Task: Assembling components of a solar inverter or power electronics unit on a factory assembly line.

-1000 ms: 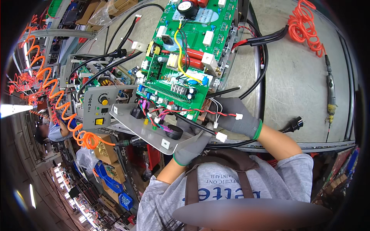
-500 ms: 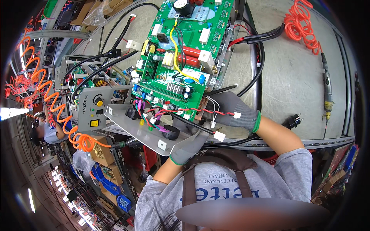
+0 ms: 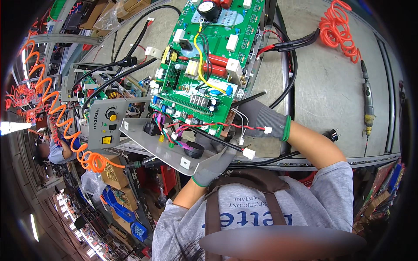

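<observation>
A large green circuit board [image 3: 204, 65] with red, white and blue parts stands in front of me, tilted. Below it leans a bent grey metal panel [image 3: 167, 150], joined to the board by thin coloured wires [image 3: 159, 126]. My left hand [image 3: 215, 163], in a grey glove, is closed at the panel's right end; cables and the panel cover most of its fingers. Gloved as well, my right hand [image 3: 263, 119] reaches under the board's lower right corner, where its fingers are hidden. A twisted red wire with a white connector [image 3: 267, 130] crosses in front of it.
On the left is another unit with a grey knobbed front panel [image 3: 112, 119]. An orange coiled hose [image 3: 65, 124] hangs nearby. A slim air tool [image 3: 369, 102] on a red coil [image 3: 339, 26] lies at the right. Black cables [image 3: 296, 69] cross the metal bench. Blue bins [image 3: 117, 204] sit lower left.
My right hand and forearm have moved slightly left and up, and the forearm now covers part of the black plug. The left hand stays at the panel's end.
</observation>
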The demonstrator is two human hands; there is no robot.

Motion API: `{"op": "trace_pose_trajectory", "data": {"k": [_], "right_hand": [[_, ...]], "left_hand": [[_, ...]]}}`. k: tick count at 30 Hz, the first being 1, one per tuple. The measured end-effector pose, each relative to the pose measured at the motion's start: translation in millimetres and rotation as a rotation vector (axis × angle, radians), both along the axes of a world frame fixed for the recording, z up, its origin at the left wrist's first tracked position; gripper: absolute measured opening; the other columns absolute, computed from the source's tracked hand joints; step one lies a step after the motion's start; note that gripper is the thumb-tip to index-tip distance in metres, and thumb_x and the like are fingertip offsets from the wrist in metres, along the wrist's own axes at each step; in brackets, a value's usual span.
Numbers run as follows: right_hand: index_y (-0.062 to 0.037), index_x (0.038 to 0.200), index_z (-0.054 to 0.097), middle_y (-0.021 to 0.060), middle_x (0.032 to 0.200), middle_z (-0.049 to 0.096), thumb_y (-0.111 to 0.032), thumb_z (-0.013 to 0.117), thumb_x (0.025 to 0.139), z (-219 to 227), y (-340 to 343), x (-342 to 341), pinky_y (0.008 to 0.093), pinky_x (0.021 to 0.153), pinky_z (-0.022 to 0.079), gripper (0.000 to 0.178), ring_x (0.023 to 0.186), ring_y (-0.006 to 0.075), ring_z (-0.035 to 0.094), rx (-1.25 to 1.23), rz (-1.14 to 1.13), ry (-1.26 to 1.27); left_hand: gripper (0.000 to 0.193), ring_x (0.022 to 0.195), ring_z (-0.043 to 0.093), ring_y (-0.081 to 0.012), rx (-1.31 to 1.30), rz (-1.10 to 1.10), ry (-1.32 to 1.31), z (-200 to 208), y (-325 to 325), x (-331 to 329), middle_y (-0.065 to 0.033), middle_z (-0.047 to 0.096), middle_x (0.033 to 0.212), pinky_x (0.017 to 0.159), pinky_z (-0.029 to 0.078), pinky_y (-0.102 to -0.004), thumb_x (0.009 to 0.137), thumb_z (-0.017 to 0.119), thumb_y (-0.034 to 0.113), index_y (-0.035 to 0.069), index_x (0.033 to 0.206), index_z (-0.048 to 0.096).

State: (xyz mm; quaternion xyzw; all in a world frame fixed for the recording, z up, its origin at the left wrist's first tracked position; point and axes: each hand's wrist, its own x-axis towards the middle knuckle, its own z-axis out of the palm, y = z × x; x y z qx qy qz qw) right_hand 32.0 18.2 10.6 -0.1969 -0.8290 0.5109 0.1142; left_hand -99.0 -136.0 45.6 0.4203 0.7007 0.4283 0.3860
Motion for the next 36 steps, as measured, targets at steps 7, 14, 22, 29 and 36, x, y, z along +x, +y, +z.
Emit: {"op": "trace_pose_trajectory", "data": {"k": [7, 14, 22, 29, 36], "right_hand": [[-0.0035, 0.079, 0.064, 0.0198, 0.071, 0.061, -0.034, 0.064, 0.083, 20, -20, -4, 0.0458, 0.063, 0.049, 0.031, 0.071, 0.0386, 0.062, 0.327, -0.074, -0.131], [-0.0027, 0.08, 0.063, 0.0207, 0.071, 0.061, -0.048, 0.06, 0.087, 26, -11, -2, 0.0459, 0.062, 0.048, 0.046, 0.069, 0.0392, 0.061, 0.189, -0.044, -0.116], [-0.0003, 0.09, 0.062, 0.0227, 0.077, 0.061, -0.042, 0.06, 0.088, 6, 2, -2, 0.0455, 0.067, 0.049, 0.042, 0.075, 0.0409, 0.06, 0.139, 0.092, 0.079], [-0.0001, 0.089, 0.061, 0.0223, 0.078, 0.062, -0.025, 0.062, 0.081, -13, 5, -2, 0.0466, 0.068, 0.05, 0.027, 0.076, 0.0419, 0.06, 0.229, 0.26, 0.062], [0.0006, 0.089, 0.061, 0.0226, 0.083, 0.062, -0.024, 0.062, 0.081, -43, 4, -6, 0.0462, 0.069, 0.05, 0.027, 0.08, 0.0418, 0.06, 0.248, 0.255, 0.043]], "left_hand": [[0.018, 0.06, 0.05, -0.0076, 0.048, -0.059, 0.019, 21, 7, -1, 0.0003, 0.056, 0.072, 0.053, 0.039, -0.0232, 0.078, 0.073, 0.016, 0.005, 0.088, 0.063], [0.024, 0.066, 0.052, -0.0086, 0.159, -0.006, 0.07, 10, 4, -1, -0.0011, 0.059, 0.083, 0.057, 0.042, -0.0243, 0.075, 0.075, 0.013, 0.005, 0.094, 0.062], [0.024, 0.065, 0.054, -0.0094, 0.199, -0.07, 0.109, 16, 11, -2, -0.0023, 0.062, 0.081, 0.055, 0.042, -0.0251, 0.076, 0.075, 0.015, 0.005, 0.094, 0.064], [0.022, 0.059, 0.054, -0.012, 0.076, -0.08, 0.051, 7, 1, -7, -0.0022, 0.063, 0.077, 0.053, 0.043, -0.0258, 0.077, 0.075, 0.017, 0.005, 0.093, 0.065], [0.015, 0.053, 0.048, -0.0107, 0.268, 0.041, -0.085, 12, 14, 9, -0.0005, 0.058, 0.067, 0.048, 0.037, -0.0268, 0.082, 0.071, 0.019, 0.006, 0.086, 0.066]]}}
